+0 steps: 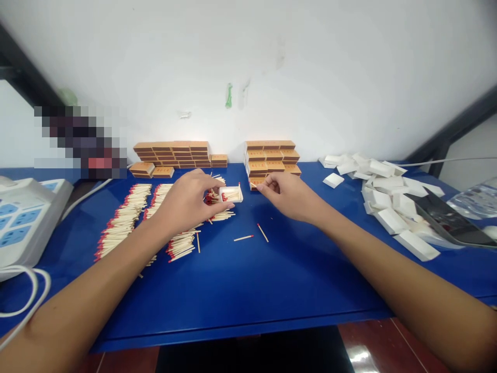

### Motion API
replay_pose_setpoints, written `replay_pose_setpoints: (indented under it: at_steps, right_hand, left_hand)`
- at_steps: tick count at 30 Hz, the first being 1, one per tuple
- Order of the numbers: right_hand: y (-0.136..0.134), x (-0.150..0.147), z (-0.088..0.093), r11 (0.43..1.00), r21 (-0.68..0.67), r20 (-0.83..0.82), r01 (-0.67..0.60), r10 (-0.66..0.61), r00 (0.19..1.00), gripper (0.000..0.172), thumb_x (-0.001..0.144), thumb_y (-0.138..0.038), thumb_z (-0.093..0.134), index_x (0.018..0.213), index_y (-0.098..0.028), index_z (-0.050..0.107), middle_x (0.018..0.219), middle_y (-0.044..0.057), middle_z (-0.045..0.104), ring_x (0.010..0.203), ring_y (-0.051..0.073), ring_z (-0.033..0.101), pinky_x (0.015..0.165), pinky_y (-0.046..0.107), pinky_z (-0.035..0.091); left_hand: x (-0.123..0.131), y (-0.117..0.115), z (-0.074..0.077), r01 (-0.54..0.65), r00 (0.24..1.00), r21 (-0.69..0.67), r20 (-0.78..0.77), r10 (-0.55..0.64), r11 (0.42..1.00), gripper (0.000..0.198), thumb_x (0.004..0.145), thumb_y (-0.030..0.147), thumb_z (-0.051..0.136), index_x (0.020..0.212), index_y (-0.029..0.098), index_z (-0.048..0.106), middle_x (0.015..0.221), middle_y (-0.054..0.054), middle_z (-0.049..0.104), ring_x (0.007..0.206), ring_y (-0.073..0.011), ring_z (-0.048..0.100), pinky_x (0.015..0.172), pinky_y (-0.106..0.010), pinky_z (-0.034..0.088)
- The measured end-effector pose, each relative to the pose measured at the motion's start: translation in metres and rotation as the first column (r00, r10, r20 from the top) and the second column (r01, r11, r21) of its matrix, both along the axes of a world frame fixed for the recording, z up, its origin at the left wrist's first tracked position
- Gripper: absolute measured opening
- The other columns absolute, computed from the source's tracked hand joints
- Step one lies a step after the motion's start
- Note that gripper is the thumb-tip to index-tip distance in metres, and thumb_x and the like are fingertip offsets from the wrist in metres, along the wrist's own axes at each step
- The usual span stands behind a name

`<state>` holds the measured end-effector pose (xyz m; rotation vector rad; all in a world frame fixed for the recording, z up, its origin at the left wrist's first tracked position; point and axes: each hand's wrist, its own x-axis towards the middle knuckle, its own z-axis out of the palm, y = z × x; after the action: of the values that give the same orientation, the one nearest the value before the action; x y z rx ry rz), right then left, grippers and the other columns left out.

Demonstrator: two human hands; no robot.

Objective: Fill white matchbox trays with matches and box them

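My left hand [186, 203] grips the small white cardboard matchbox tray [232, 194] at mid blue tabletop [248, 280]. My right hand [289, 197], just beside it, pinches one red-tipped wooden match [253, 184]. Two loose matches [252, 235] lie nearby.

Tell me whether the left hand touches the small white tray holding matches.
Touching: head view shows left hand fingers against the small white cardboard tray near edge.

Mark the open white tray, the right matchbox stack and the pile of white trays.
open white tray [240, 195]: head view, on its right wall.
right matchbox stack [272, 155]: head view, on the front face.
pile of white trays [390, 220]: head view, on a middle tray.
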<state>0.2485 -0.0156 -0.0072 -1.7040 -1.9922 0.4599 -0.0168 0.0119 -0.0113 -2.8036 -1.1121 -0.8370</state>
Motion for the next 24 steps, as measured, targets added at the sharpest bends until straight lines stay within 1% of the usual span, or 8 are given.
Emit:
replay_pose_setpoints:
  at_steps: [4,7,10,13,16,18,20,24]
  right_hand:
    - [-0.005,0.006,0.003,0.982,-0.16,0.169,-0.104,0.131,0.977,0.036,0.098,-0.032,0.06,0.065,-0.024,0.049,0.061,0.001,0.057,0.054,0.016,0.047,0.055,0.034,0.031]
    - [-0.015,0.009,0.008,0.956,-0.246,0.25,-0.159,0.221,0.943,0.036,0.098,-0.035,0.062,0.064,-0.024,0.055,0.06,0.003,0.061,0.052,0.018,0.051,0.054,0.035,0.032]
    - [-0.027,0.008,0.013,0.929,-0.312,0.313,-0.198,0.298,0.902,0.035,0.097,-0.038,0.064,0.065,-0.024,0.061,0.066,0.007,0.067,0.054,0.019,0.055,0.055,0.036,0.034]
    - [-0.036,0.005,0.017,0.93,-0.312,0.345,-0.195,0.302,0.888,0.033,0.098,-0.038,0.065,0.068,-0.024,0.064,0.072,0.009,0.07,0.056,0.021,0.058,0.055,0.036,0.036]
    - [-0.039,0.002,0.016,0.938,-0.268,0.325,-0.22,0.304,0.896,0.039,0.1,-0.048,0.065,0.069,-0.023,0.066,0.07,0.009,0.068,0.057,0.022,0.059,0.055,0.036,0.037]
    - [-0.041,0.0,0.015,0.942,-0.234,0.32,-0.242,0.309,0.895,0.039,0.098,-0.051,0.069,0.07,-0.023,0.066,0.072,0.009,0.069,0.062,0.023,0.061,0.056,0.036,0.038]
    - [-0.043,-0.002,0.014,0.942,-0.223,0.34,-0.25,0.315,0.886,0.032,0.098,-0.044,0.071,0.074,-0.023,0.066,0.079,0.01,0.071,0.067,0.023,0.064,0.058,0.035,0.039]
    - [-0.047,-0.004,0.013,0.931,-0.254,0.353,-0.26,0.34,0.871,0.024,0.103,-0.031,0.063,0.081,-0.021,0.066,0.09,0.012,0.074,0.075,0.025,0.067,0.063,0.036,0.041]
  left_hand:
    - [0.0,0.001,0.001,-0.018,1.0,0.026,-0.02,0.018,1.0,0.038,0.089,0.05,0.085,0.109,0.018,0.08,0.094,-0.007,0.081,0.09,-0.0269,0.069,0.084,-0.039,0.05]
    - [0.0,0.001,0.002,-0.025,0.999,0.045,-0.027,0.026,0.999,0.039,0.089,0.05,0.085,0.108,0.017,0.08,0.093,-0.007,0.081,0.09,-0.0273,0.069,0.083,-0.04,0.05]
    - [-0.001,0.001,0.003,-0.023,0.999,0.038,-0.029,0.024,0.999,0.038,0.09,0.05,0.084,0.108,0.017,0.08,0.094,-0.008,0.081,0.09,-0.0277,0.069,0.083,-0.041,0.051]
    - [-0.001,0.001,0.002,-0.027,0.999,0.045,-0.036,0.029,0.999,0.039,0.09,0.05,0.083,0.111,0.017,0.08,0.095,-0.008,0.081,0.092,-0.0286,0.07,0.085,-0.042,0.051]
    - [-0.002,0.002,0.0,-0.031,0.999,0.054,-0.038,0.033,0.998,0.04,0.09,0.052,0.083,0.113,0.019,0.08,0.094,-0.008,0.081,0.093,-0.0289,0.07,0.086,-0.042,0.052]
    - [-0.002,0.003,-0.001,-0.027,0.999,0.055,-0.033,0.029,0.998,0.04,0.09,0.053,0.083,0.112,0.019,0.08,0.093,-0.008,0.08,0.092,-0.0286,0.07,0.085,-0.041,0.052]
    - [-0.002,0.003,-0.002,-0.023,0.999,0.054,-0.033,0.025,0.998,0.04,0.09,0.054,0.083,0.111,0.019,0.08,0.092,-0.008,0.08,0.092,-0.0286,0.07,0.084,-0.04,0.052]
    - [-0.001,0.002,0.0,-0.007,0.999,0.045,-0.038,0.009,0.999,0.04,0.091,0.052,0.083,0.11,0.017,0.08,0.093,-0.008,0.08,0.091,-0.0279,0.069,0.084,-0.04,0.051]
